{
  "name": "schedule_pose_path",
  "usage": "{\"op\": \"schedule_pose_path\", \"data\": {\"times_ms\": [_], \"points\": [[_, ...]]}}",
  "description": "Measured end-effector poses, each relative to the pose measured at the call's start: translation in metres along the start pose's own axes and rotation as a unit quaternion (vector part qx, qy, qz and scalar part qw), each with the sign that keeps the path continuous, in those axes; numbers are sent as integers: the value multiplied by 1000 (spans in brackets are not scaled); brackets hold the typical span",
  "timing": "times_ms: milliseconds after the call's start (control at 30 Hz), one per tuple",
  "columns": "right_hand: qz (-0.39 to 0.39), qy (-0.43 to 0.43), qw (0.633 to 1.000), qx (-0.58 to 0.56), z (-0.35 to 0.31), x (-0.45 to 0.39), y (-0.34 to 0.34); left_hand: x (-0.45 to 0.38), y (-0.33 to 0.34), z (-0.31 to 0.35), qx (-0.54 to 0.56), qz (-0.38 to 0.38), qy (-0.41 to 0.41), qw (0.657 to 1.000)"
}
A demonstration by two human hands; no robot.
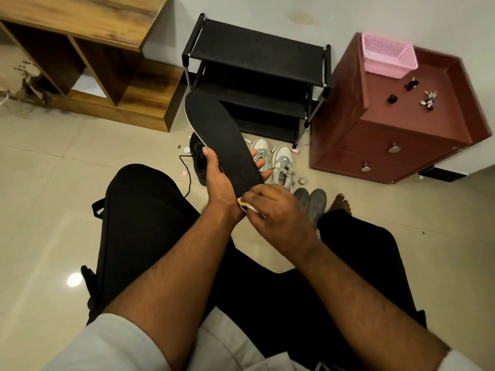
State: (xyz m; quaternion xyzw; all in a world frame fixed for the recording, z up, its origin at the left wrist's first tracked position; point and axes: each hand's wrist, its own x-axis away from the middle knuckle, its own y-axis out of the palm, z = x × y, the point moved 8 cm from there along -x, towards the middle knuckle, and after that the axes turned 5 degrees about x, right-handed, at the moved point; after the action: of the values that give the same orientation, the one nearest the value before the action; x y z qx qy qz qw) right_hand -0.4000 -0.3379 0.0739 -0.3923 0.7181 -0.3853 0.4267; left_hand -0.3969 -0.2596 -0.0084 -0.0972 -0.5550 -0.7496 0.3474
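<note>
Insole up off the lap, one black insole, toe end aimed at eleven o'clock and heel end down at five. The left hand cradles it from underneath, thumb hooked over the near edge and fingers curling up past the far one. The right hand pinches the heel end with bent fingers. A pale bit shows under the fingertips, and I can't tell whether it's the foam edge or a scrap.

It looks light and thin, and it should flex easily, so the best grip is across the waist with a pinch at the heel. The fabric face should not be slippery.

On the floor at twelve o'clock: one black shoe with a loose lace, two white sneakers and two grey shoes. Behind them is one black shoe rack.
</note>
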Motion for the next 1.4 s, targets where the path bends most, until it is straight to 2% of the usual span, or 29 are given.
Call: {"op": "schedule_pose_path", "data": {"times_ms": [167, 333, 533, 767, 1000, 1133, 1200, 1400], "points": [[24, 82, 996, 25, 36, 2, -4, 0, 3, -4, 5, -15, -18, 1000], [-2, 11, 1000, 11, -3, -2, -2, -1, 0, -1, -11, 2, 3, 1000], [23, 102, 994, 28, 35, 2, -3, 1, 4, -6, -7, -13, -22, 1000], [26, 43, 999, 0, 2, -3, -2, 0, 0, -4, -24, -6, 6, 1000], [29, 128, 991, 14, 46, 4, 0, -1, 1, -10, -13, -17, -35, 999], [21, 49, 999, 0, 7, -2, -1, -5, -1, -8, -23, -12, -11, 1000], [6, 39, 999, -10, -2, -3, 1, -5, -2, -5, -22, -10, 3, 1000], [31, 119, 992, 16, 44, 6, -2, 0, 1, -9, -13, 2, -21, 1000]]}}
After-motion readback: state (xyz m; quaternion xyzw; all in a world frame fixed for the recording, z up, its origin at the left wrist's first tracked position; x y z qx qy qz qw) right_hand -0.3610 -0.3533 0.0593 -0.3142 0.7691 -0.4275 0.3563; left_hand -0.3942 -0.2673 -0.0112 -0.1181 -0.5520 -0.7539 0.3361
